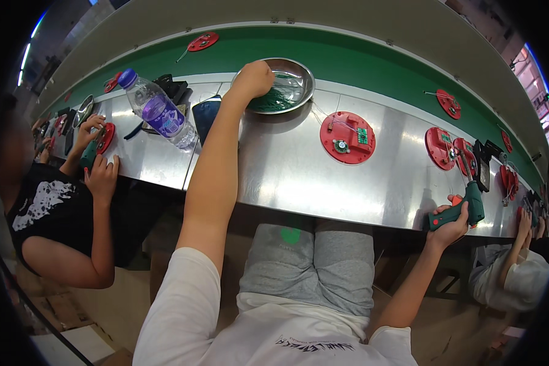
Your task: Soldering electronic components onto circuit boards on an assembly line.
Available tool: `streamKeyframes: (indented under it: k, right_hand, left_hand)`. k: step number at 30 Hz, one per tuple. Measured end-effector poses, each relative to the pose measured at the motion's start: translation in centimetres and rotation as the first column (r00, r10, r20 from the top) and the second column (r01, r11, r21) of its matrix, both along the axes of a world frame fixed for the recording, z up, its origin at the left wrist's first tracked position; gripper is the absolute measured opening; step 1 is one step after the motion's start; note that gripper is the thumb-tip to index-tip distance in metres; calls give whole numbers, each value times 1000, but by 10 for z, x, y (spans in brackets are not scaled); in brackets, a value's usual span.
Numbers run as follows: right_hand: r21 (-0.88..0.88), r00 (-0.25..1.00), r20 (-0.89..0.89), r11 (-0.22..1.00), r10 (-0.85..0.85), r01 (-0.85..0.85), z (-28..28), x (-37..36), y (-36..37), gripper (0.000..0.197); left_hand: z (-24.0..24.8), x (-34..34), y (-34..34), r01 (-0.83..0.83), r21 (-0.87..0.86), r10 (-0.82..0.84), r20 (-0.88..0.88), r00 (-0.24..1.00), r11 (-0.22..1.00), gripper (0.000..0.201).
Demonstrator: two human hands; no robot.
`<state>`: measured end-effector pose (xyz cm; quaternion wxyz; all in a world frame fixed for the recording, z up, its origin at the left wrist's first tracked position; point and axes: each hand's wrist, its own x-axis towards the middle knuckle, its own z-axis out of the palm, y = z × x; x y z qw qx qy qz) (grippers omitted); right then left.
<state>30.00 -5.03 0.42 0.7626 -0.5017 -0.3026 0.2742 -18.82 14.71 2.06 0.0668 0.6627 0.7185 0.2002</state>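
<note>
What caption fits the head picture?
Left hand over a metal bowl of green strands, right hand gripping a green pistol-shaped tool.

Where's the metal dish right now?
In the head view, the metal dish is at upper centre, toward the far side of the bench, with the left hand over its left part and a red disc to its lower right.

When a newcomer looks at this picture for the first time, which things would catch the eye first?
Probably the round red piece alone on the shiny bench, right of centre. Next, the metal dish with green strands at the bench's back, under the person's left grip. Then the green pistol-shaped tool in the right grip, at the front edge.
</note>
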Motion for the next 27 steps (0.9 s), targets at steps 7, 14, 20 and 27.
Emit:
streamKeyframes:
  k: [7, 14, 20, 27]
  right_hand:
    - [-1, 1000, 1, 1000, 5, -5, -1, 0, 0, 35]
    - [-14, 1000, 12, 1000, 13, -13, -4, 2, 1, 36]
    - [66, 960, 18, 958, 278, -278, -7, 14, -6, 39]
    - [96, 851, 182, 852, 493, -514, -4, -16, -20, 43]
  left_hand:
    - [14, -7, -7, -6, 416, -242, 542, 805, 910, 19]
    - [24, -4, -16, 36, 501, -453, 745, 489, 865, 9]
    - [36, 20, -28, -19, 498, -380, 684, 622, 867, 12]
    - [23, 109, -90, 120, 587, -429, 423, 798, 801, 18]
